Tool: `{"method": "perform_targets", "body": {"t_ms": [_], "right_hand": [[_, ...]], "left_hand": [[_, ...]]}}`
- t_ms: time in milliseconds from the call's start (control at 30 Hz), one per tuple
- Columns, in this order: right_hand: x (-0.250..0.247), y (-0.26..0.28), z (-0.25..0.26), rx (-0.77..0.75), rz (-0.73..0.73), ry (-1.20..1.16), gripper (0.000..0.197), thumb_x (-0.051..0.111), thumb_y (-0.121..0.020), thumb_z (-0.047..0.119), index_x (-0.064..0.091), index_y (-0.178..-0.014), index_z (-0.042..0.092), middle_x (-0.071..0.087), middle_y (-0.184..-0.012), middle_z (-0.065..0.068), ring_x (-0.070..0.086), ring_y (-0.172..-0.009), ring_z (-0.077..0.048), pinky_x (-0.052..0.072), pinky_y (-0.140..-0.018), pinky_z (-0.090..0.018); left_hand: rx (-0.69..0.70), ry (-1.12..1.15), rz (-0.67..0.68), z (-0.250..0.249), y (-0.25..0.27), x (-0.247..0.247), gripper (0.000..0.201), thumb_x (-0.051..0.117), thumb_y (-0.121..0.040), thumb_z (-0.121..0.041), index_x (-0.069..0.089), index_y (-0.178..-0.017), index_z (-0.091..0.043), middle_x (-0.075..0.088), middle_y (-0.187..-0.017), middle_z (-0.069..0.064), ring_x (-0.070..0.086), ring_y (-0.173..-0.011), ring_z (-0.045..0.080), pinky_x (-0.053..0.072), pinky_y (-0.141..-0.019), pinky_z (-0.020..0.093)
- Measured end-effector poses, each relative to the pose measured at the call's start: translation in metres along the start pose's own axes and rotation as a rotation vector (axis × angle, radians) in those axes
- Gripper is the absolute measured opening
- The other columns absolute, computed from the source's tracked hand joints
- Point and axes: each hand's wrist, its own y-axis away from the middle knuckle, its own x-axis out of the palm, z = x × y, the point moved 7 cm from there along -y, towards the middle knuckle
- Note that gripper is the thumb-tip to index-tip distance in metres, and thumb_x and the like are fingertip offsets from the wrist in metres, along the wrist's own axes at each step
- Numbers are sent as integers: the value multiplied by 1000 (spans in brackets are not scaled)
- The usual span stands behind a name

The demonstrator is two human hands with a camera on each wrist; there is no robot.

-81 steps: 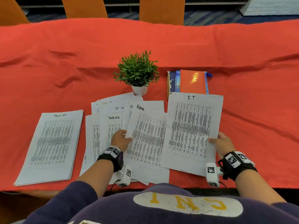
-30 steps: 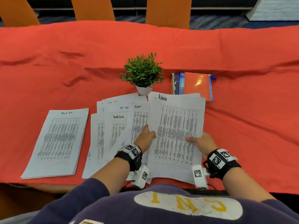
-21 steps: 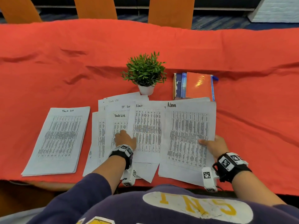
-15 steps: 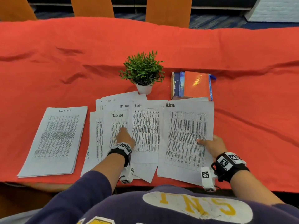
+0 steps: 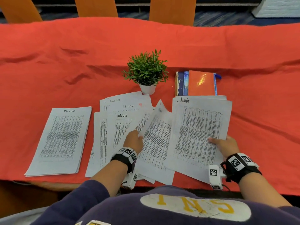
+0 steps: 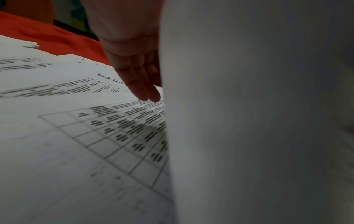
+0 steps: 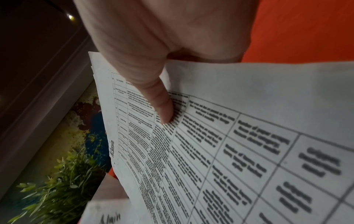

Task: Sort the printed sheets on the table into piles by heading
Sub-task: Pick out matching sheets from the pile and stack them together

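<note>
My left hand [image 5: 135, 138] pinches the left edge of a loose printed sheet [image 5: 155, 132] and holds it tilted up off the middle spread. In the left wrist view this sheet [image 6: 249, 106] rises like a wall beside my fingers [image 6: 141, 86]. It bears the heading "Admin" [image 7: 109, 218]. My right hand [image 5: 224, 143] grips a thin stack headed "Admin" [image 5: 199, 127], thumb [image 7: 162, 109] pressed on top. The mixed spread [image 5: 125, 111] shows "Task list" and "IT Log" headings. A neat "Task list" pile [image 5: 61, 140] lies at the left.
A small potted plant [image 5: 146, 70] stands just behind the spread. Beside it lie stacked notebooks with an orange cover [image 5: 201, 82], partly under the Admin stack's top edge. The red tablecloth [image 5: 65, 62] is wrinkled. Orange chairs [image 5: 172, 8] stand across the table.
My left hand has slid right and lifted the second Admin sheet off the spread, tilting it toward the right-hand stack. The right hand still holds that stack in the same place.
</note>
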Motion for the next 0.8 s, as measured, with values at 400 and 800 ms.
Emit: {"method": "perform_targets", "body": {"t_ms": [400, 800], "right_hand": [[-6, 0, 1, -3, 0, -37, 37, 69, -81, -3, 63, -116, 4, 68, -101, -14, 67, -89, -30, 53, -86, -48], [-4, -11, -10, 18, 13, -6, 25, 74, -76, 0, 67, -86, 21, 71, -93, -8, 69, -90, -32, 52, -90, -53]], "left_hand": [[-113, -335, -14, 36, -15, -16, 26, 63, -87, -29, 60, -107, -12, 48, -120, 11, 45, -114, 26, 46, -91, 35], [121, -413, -43, 5, 1, -10, 36, 54, -85, 1, 55, -120, -5, 38, -133, 9, 49, -109, 25, 51, -75, 35]]}}
